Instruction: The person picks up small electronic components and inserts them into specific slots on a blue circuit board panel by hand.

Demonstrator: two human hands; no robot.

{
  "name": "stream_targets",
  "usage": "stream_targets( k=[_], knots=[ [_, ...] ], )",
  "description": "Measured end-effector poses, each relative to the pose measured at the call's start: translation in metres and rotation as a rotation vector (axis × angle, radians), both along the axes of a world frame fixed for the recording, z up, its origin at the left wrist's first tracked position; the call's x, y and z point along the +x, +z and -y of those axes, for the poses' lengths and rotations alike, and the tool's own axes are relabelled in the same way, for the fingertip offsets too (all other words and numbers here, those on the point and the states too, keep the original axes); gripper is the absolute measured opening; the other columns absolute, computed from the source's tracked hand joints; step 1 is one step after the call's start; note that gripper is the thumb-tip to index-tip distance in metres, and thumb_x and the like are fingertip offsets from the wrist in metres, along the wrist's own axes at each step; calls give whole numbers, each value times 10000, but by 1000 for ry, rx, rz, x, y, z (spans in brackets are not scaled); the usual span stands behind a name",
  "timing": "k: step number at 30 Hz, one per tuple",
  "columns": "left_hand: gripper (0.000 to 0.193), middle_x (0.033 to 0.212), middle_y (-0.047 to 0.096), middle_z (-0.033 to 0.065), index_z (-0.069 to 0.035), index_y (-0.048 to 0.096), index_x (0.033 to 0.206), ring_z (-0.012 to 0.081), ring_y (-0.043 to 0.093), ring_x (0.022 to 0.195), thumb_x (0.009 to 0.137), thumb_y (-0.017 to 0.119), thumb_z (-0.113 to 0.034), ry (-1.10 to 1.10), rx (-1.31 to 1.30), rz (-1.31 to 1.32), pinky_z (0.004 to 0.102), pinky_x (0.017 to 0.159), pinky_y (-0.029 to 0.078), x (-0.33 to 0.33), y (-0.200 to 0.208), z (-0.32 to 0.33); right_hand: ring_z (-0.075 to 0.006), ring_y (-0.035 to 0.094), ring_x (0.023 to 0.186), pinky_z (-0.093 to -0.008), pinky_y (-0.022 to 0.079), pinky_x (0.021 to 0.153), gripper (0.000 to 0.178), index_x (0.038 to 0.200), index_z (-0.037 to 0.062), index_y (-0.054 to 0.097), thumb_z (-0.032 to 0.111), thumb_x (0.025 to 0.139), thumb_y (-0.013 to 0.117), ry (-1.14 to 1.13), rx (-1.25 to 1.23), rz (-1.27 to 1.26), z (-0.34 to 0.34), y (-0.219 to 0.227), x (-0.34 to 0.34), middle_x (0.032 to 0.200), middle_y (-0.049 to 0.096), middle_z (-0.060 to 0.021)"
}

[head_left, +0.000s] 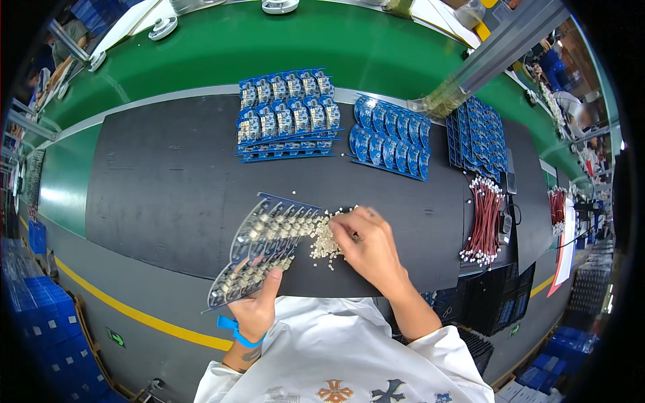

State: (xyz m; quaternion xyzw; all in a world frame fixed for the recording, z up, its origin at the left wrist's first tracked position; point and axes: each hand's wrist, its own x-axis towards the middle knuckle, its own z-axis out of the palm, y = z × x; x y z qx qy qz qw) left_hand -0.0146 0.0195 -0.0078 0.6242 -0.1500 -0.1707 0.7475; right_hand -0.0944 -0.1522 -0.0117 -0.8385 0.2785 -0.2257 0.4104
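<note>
Keep the blue circuit-board panel [272, 235] steady in the left hand [257, 310], gripped at its near edge and tilted, just left of the loose pile of small cream parts [324, 246] on the black table [168, 181]. Pick singly; check seating and alignment in each row. Noted at the pile: right hand [368, 246] with fingers curled; cannot tell whether grasping a part. Noted on appearance: two banks of curved boards, bearing rows of similar cream parts.

Left hand [256, 311] holds a circuit panel [264, 232], right hand [369, 245] at pale pieces [323, 246].
</note>
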Motion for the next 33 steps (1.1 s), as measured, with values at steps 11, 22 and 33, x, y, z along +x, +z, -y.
stream_targets(
  k=[11,22,33],
  knots=[
    [405,1065,542,141,68,465,1118,192,540,949,742,616,83,18,-178,-115,314,857,425,3,-3,-6,-415,214,1261,-608,150,981,306,1029,-21,554,166,788,571,4,-808,-274,49,-19,39,1287,380,-148],
    [381,1066,558,145,67,472,1113,184,545,960,757,605,81,-73,-175,-109,299,852,433,2,-4,-2,-254,537,941,-411,394,849,120,772,48,601,20,679,671,77,-272,53,11,9,5,864,588,-74],
    [192,987,586,276,72,531,941,347,593,948,755,578,85,-243,133,202,373,819,464,0,1,6,-87,583,719,-200,474,630,156,888,-21,535,-33,765,631,-174,802,451,-27,-3,8,794,603,-52]
  ],
)
